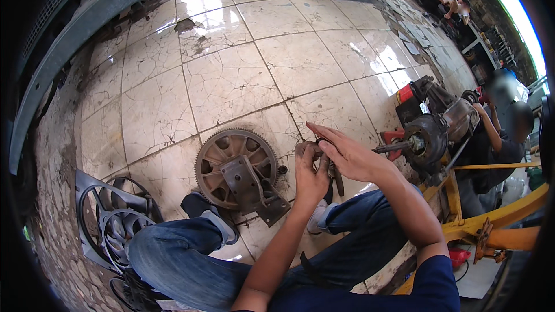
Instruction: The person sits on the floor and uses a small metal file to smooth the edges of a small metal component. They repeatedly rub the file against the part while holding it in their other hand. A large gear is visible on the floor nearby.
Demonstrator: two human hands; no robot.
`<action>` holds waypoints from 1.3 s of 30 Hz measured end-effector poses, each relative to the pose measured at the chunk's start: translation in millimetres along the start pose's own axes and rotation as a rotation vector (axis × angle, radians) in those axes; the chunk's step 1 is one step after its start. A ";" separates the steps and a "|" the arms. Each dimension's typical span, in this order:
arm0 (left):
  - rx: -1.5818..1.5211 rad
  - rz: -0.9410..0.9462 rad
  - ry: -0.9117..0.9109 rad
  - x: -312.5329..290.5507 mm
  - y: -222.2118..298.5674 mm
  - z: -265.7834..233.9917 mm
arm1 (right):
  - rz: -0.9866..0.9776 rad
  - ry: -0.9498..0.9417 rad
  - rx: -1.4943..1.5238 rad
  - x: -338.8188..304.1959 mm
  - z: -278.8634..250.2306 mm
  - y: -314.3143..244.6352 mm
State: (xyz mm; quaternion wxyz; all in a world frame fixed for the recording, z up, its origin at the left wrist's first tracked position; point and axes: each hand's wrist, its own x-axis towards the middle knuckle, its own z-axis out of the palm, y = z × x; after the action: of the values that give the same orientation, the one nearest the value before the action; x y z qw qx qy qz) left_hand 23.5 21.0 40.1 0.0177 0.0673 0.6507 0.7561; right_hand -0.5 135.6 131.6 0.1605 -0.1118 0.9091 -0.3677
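My left hand is closed around a small dark metal part, mostly covered by the fingers, so its kind cannot be told. Against it lies my right hand, palm turned in and fingers stretched out together. In front of my feet a rusty toothed flywheel rests flat on the tiles. A greasy metal bracket with bolt holes lies across it. Beside its right rim sits a small dark round piece. Below my right hand a dark elongated tool partly shows.
At right, another person works at a large greasy gear housing, by a yellow frame. Loose belts and metal pieces lie at left. A grey vehicle bumper overhangs the cracked tile floor. Another person sits far right.
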 end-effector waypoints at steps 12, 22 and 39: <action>0.111 0.113 0.091 -1.3 -15.2 0.8 | 0.008 0.019 -0.024 2.8 3.1 5.1; 0.106 0.087 0.073 0.4 -24.2 0.2 | -0.053 0.044 -0.136 0.7 9.2 10.6; 0.113 0.097 0.010 -6.8 -15.4 5.8 | 0.120 -0.023 0.093 8.4 2.4 11.9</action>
State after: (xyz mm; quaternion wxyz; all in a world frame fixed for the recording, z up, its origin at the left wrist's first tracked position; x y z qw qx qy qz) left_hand 29.9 28.3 25.3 -0.0262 0.0957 0.6885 0.7184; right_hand -8.4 139.8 119.9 0.1976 -0.0534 0.8943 -0.3980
